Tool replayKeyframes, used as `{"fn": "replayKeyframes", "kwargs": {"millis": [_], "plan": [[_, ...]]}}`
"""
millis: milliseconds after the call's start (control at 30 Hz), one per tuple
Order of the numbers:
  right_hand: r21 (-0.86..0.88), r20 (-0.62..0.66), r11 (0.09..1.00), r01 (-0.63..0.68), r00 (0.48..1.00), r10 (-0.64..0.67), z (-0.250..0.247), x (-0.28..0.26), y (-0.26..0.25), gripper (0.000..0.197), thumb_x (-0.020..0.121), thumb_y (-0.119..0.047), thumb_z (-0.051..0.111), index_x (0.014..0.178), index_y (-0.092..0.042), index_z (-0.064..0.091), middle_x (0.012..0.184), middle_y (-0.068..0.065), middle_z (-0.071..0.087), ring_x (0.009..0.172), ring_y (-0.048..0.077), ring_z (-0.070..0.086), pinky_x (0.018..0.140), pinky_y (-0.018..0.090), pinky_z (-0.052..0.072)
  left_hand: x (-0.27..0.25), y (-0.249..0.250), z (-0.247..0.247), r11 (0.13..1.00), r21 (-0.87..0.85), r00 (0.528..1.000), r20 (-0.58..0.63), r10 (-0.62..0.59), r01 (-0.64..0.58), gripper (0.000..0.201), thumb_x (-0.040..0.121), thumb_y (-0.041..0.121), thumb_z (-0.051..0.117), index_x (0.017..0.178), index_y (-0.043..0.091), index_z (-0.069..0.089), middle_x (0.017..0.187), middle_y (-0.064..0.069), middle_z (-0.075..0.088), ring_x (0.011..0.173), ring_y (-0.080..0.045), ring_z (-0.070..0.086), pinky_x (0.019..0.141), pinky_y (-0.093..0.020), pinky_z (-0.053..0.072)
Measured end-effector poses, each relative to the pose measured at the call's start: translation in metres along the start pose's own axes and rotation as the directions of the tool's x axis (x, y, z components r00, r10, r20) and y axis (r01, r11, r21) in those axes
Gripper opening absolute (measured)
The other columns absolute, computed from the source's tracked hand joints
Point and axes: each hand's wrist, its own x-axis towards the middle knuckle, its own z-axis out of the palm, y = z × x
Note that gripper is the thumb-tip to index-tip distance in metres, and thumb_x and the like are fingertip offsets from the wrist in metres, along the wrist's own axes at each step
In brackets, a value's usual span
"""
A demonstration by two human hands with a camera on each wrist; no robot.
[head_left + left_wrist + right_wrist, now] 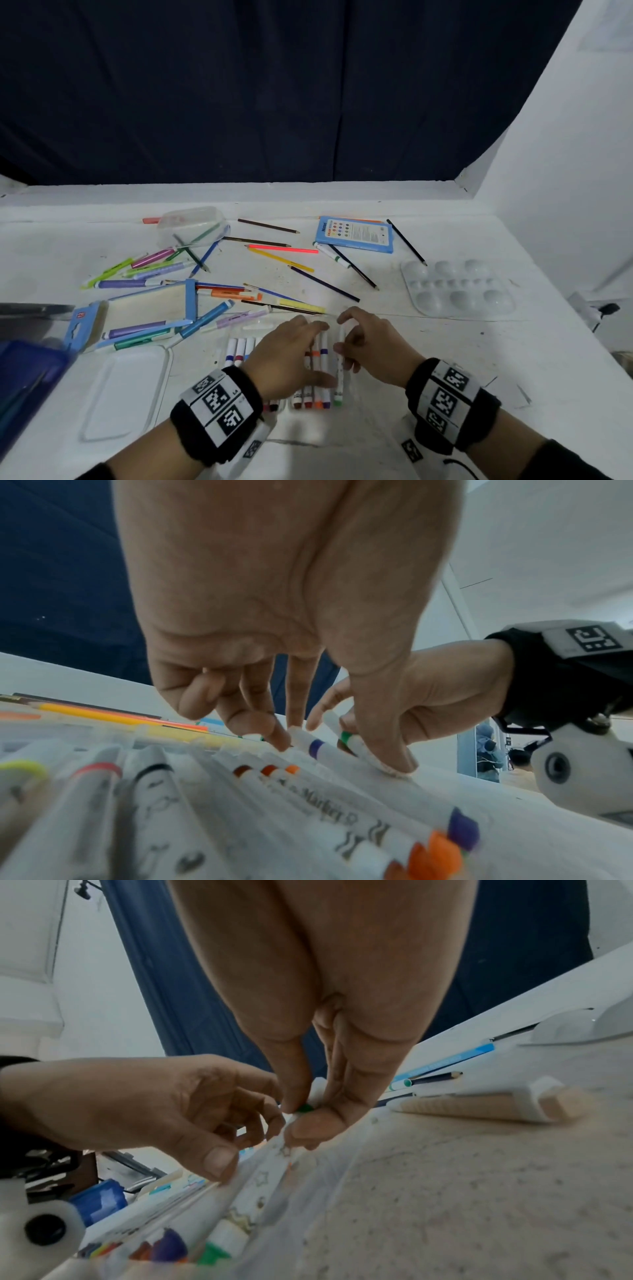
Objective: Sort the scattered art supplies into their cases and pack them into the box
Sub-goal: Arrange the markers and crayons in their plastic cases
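Note:
A clear marker case (251, 329) lies near the table's front edge with white markers side by side in it. My right hand (342, 334) pinches a green-banded marker (339, 375) at the row's right end. The right wrist view shows thumb and fingers of that hand (303, 1115) closed on the green marker (260, 1177) near its band. My left hand (308, 346) lies over the row. Its fingertips touch the far end of the purple-banded marker (316, 746), and its thumb presses down nearer me. Orange, red and brown markers (270, 769) sit left of the purple one.
An open blue pen case (147, 308) holding pastel pens lies left. A white lid (126, 394) and a dark blue box (27, 380) are nearer me on the left. Loose pencils (281, 249), a blue pencil box (354, 234), a clear tub (191, 226) and a paint palette (459, 291) lie beyond.

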Motion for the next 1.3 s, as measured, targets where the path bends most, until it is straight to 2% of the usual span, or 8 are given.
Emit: {"fn": "replayKeyframes", "kwargs": {"millis": [100, 167, 267, 367, 433, 700, 1067, 1300], "plan": [[-0.093, 0.032, 0.996, -0.004, 0.999, 0.007, -0.001, 0.004, -0.002, 0.032, 0.087, -0.021, 0.073, 0.113, -0.015, 0.057, 0.083, 0.001, 0.069, 0.063, 0.017, 0.067, 0.062, 0.028, 0.058, 0.000, -0.005, -0.002, 0.999, 0.034, 1.000, 0.027, 0.006, -0.007, 0.094, 0.076, 0.063, 0.072, 0.153, 0.031, 0.028, 0.125, 0.005, 0.043, 0.113, -0.013, 0.044, 0.094, -0.030, 0.040], [-0.240, 0.081, 0.971, 0.018, 0.997, 0.001, -0.004, 0.004, -0.005, 0.052, 0.079, -0.030, 0.080, 0.124, -0.019, 0.056, 0.095, -0.006, 0.064, 0.071, 0.009, 0.061, 0.066, 0.019, 0.051, 0.000, -0.007, -0.004, 0.998, 0.062, 1.000, 0.012, 0.018, -0.019, 0.089, 0.076, 0.064, 0.071, 0.149, 0.032, 0.034, 0.121, 0.005, 0.043, 0.111, -0.014, 0.042, 0.096, -0.033, 0.041], [-0.393, 0.170, 0.915, 0.090, 0.985, -0.024, -0.008, 0.001, -0.012, 0.081, 0.069, -0.037, 0.086, 0.138, -0.018, 0.047, 0.116, -0.003, 0.056, 0.087, 0.010, 0.051, 0.079, 0.020, 0.042, 0.002, -0.006, -0.001, 0.986, 0.163, 1.000, -0.001, 0.022, -0.021, 0.079, 0.073, 0.074, 0.065, 0.138, 0.034, 0.045, 0.117, 0.006, 0.042, 0.107, -0.015, 0.039, 0.093, -0.037, 0.042], [-0.536, 0.259, 0.814, 0.223, 0.961, -0.093, -0.007, -0.003, -0.019, 0.071, 0.074, -0.037, 0.083, 0.131, -0.007, 0.052, 0.125, 0.006, 0.053, 0.110, 0.019, 0.047, 0.097, 0.027, 0.037, 0.006, -0.003, 0.006, 0.961, 0.276, 1.000, -0.011, 0.012, -0.008, 0.073, 0.074, 0.077, 0.061, 0.132, 0.036, 0.046, 0.118, 0.006, 0.042, 0.109, -0.016, 0.040, 0.092, -0.037, 0.040], [-0.546, 0.266, 0.804, 0.235, 0.959, -0.099, -0.007, -0.002, -0.020, 0.066, 0.075, -0.038, 0.081, 0.127, -0.007, 0.055, 0.124, 0.007, 0.054, 0.113, 0.019, 0.047, 0.101, 0.028, 0.037, 0.008, -0.002, 0.008, 0.950, 0.312, 1.000, -0.012, 0.007, -0.003, 0.072, 0.077, 0.073, 0.062, 0.134, 0.034, 0.043, 0.125, 0.004, 0.043, 0.116, -0.018, 0.040, 0.096, -0.038, 0.037], [-0.586, 0.230, 0.794, 0.161, 0.973, -0.028, 0.001, -0.003, -0.013, 0.088, 0.067, -0.047, 0.084, 0.139, -0.022, 0.040, 0.133, -0.007, 0.046, 0.119, 0.013, 0.045, 0.102, 0.031, 0.041, 0.005, 0.000, -0.004, 0.937, 0.347, 0.998, 0.049, 0.034, -0.049, 0.086, 0.071, 0.075, 0.067, 0.141, 0.033, 0.041, 0.135, 0.007, 0.043, 0.123, -0.018, 0.038, 0.103, -0.043, 0.031], [-0.741, 0.204, 0.654, 0.152, 0.979, 0.003, 0.006, 0.001, -0.023, 0.076, 0.066, -0.053, 0.083, 0.128, -0.022, 0.052, 0.121, -0.004, 0.054, 0.106, 0.017, 0.054, 0.089, 0.034, 0.048, 0.007, 0.003, -0.003, 0.932, 0.358, 0.998, 0.052, 0.031, -0.048, 0.085, 0.071, 0.069, 0.070, 0.141, 0.029, 0.042, 0.134, 0.004, 0.046, 0.122, -0.019, 0.043, 0.104, -0.043, 0.032], [-0.747, 0.231, 0.645, 0.163, 0.973, 0.022, 0.004, 0.007, -0.025, 0.073, 0.061, -0.054, 0.085, 0.121, -0.023, 0.056, 0.113, -0.004, 0.052, 0.099, 0.016, 0.052, 0.082, 0.033, 0.047, 0.004, 0.001, -0.003, 0.948, 0.316, 0.999, 0.050, 0.016, -0.031, 0.079, 0.071, 0.067, 0.072, 0.137, 0.031, 0.048, 0.131, 0.005, 0.048, 0.119, -0.019, 0.043, 0.102, -0.042, 0.035]]}}
